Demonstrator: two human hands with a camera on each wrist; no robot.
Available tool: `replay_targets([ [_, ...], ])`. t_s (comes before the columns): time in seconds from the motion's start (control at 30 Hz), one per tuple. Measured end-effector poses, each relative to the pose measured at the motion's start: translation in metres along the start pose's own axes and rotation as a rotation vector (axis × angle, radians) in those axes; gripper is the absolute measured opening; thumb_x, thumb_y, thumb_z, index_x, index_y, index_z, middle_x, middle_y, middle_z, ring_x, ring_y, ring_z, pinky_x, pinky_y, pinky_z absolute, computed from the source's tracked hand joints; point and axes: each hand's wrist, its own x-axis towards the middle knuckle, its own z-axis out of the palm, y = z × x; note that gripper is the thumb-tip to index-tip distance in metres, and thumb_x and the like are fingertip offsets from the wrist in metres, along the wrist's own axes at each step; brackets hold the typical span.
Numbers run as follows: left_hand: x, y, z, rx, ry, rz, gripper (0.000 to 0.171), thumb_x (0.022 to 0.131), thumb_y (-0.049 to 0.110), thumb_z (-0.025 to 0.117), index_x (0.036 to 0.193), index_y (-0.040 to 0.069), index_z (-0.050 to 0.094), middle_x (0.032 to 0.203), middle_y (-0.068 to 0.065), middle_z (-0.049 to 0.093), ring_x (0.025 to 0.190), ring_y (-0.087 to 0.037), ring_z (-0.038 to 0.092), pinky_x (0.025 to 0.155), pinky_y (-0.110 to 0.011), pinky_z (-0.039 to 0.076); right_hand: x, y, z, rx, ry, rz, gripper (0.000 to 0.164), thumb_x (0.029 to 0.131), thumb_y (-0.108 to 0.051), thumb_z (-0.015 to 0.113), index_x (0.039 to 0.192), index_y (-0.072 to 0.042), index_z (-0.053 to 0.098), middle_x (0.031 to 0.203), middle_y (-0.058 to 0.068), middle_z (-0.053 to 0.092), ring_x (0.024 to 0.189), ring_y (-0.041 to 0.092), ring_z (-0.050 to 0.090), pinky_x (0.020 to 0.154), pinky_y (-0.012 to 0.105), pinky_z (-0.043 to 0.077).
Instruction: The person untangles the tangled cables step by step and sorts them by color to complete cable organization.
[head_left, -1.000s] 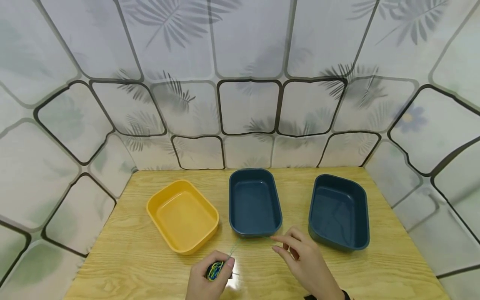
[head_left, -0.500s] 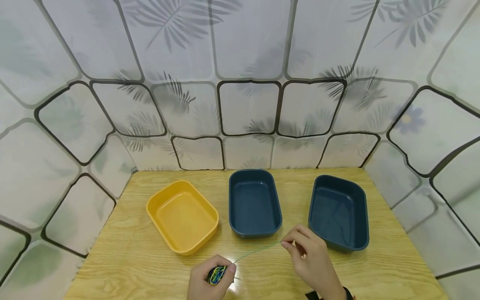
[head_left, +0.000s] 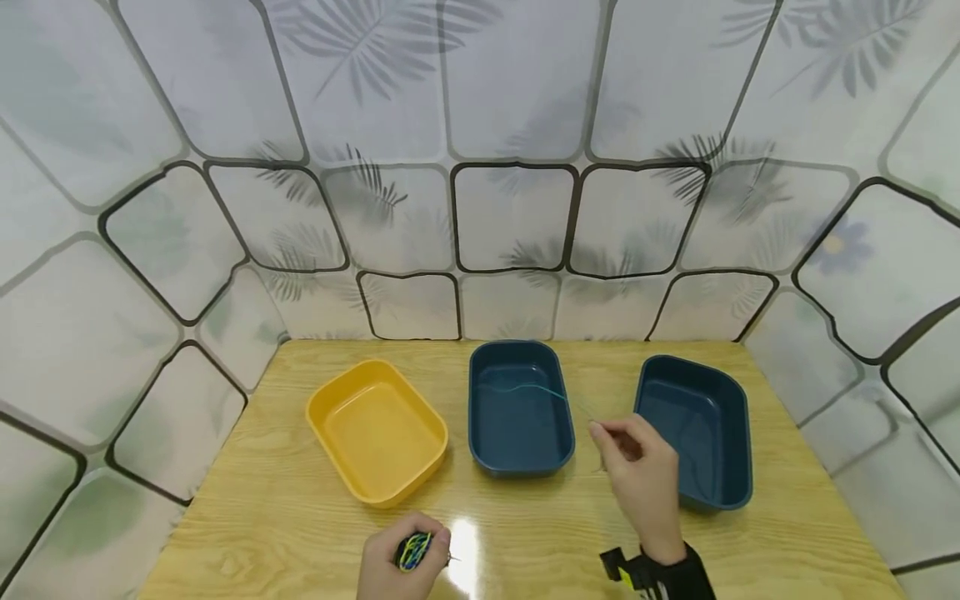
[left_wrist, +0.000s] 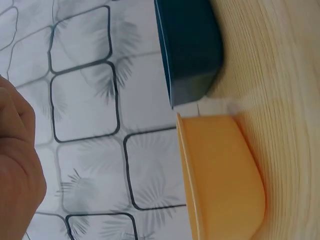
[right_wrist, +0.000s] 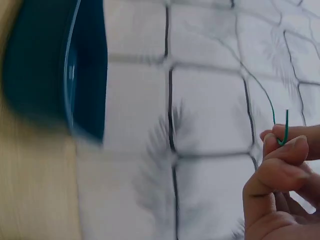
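Note:
My left hand [head_left: 401,562] curls round a bundle of thin blue, yellow and dark strands [head_left: 413,552] low in the head view, before the yellow bin. Dark thin ends poke out past the thumb. To the right, my right hand [head_left: 641,475] pinches a thin green strand [right_wrist: 267,95] between thumb and fingertips. Its long part [head_left: 536,387] trails left over the middle blue bin in the head view. A short bent end stands up from the fingertips in the right wrist view. The left wrist view shows only part of my left hand [left_wrist: 20,170]; the bundle is hidden there.
A yellow bin [head_left: 378,442] stands left, a dark blue bin [head_left: 521,437] in the middle and another dark blue bin [head_left: 701,450] at the right on the wooden table [head_left: 262,500]. Patterned cloth walls [head_left: 510,225] enclose the back and sides.
My right hand has pulled the green strand away from the bundle and moved up and right with it; the strand no longer spans both hands. My left hand has shifted slightly left.

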Motion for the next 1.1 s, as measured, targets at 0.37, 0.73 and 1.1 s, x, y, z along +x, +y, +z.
replay_targets([
  [0.37, -0.003, -0.003, -0.004, -0.027, -0.034, 0.03, 0.03, 0.084, -0.015, 0.069, 0.082, 0.015, 0.066, 0.068, 0.004, 0.065, 0.058, -0.008, 0.061, 0.05, -0.025, 0.054, 0.052, -0.167, 0.122, 0.359, -0.348, 0.331, 0.011, 0.095, -0.011, 0.072, 0.099, -0.001, 0.076, 0.063, 0.009, 0.062, 0.049, 0.02, 0.057, 0.044, 0.032, 0.051],
  [0.73, -0.008, -0.005, -0.011, 0.002, -0.001, 0.067, 0.029, 0.083, -0.014, 0.07, 0.082, 0.015, 0.067, 0.067, 0.004, 0.065, 0.057, -0.006, 0.06, 0.049, -0.022, 0.052, 0.05, -0.166, 0.183, 0.299, -0.327, 0.1, 0.006, 0.092, -0.01, 0.075, 0.098, -0.009, 0.078, 0.081, 0.0, 0.062, 0.055, 0.016, 0.062, 0.045, 0.027, 0.053],
  [1.1, -0.006, -0.001, -0.007, 0.001, -0.027, -0.086, 0.026, 0.088, -0.006, 0.071, 0.083, 0.019, 0.068, 0.07, 0.001, 0.067, 0.057, -0.011, 0.061, 0.052, -0.026, 0.054, 0.042, -0.16, 0.199, 0.124, -0.57, 0.102, 0.007, 0.093, -0.008, 0.073, 0.096, -0.005, 0.078, 0.08, -0.003, 0.059, 0.059, 0.002, 0.058, 0.054, 0.023, 0.052],
])
